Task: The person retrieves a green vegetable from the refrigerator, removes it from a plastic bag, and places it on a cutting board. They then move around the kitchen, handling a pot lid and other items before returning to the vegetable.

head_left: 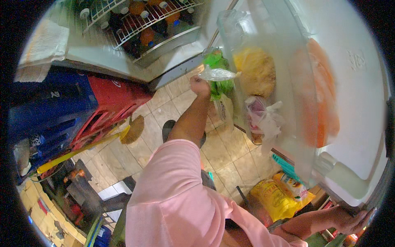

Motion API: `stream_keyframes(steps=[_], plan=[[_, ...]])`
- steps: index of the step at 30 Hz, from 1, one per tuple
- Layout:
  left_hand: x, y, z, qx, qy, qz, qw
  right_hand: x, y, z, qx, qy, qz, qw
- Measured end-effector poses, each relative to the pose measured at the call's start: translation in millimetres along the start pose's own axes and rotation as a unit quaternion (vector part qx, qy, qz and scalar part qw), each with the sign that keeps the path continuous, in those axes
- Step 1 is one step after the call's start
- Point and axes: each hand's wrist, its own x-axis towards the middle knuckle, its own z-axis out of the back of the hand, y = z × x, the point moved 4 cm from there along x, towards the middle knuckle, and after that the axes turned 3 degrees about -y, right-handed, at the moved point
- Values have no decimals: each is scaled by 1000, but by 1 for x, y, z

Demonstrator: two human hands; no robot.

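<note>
My left hand (200, 85) reaches forward and is closed on the gathered end of a clear plastic bag (218, 74). Green produce in plastic (222, 89) lies right beside it, along the fridge door's shelf. To the right, the clear door bin (230, 24) holds a bag of yellow-brown food (255, 72) and a knotted bag with something purple (257, 109). Farther right, a bag of orange food (317, 96) sits behind translucent plastic. Low on the right, my right hand (352, 220) has its fingers bent around something shiny and small that I cannot make out, near the door's edge.
The open fridge (144, 74) holds bottles on a wire rack (158, 24). Blue (49, 103) and red crates (119, 94) stand at left, with a yellow-handled broom (86, 148) below them. Yellow packages (275, 197) stand at lower right. A cloth (43, 45) hangs at upper left.
</note>
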Motion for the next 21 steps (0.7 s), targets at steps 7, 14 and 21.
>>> stream_keyframes(steps=[7, 14, 21], plan=[[-1, -25, 15, -189, -29, -27, 981, 1, 2, -1, -44, 2, 22, 999], [12, -66, 7, -279, 81, -30, 956, 2, 3, -4, 70, -25, -36, 997], [25, 33, -35, 232, 327, 21, 916, -4, -5, -1, 87, -53, -49, 994]])
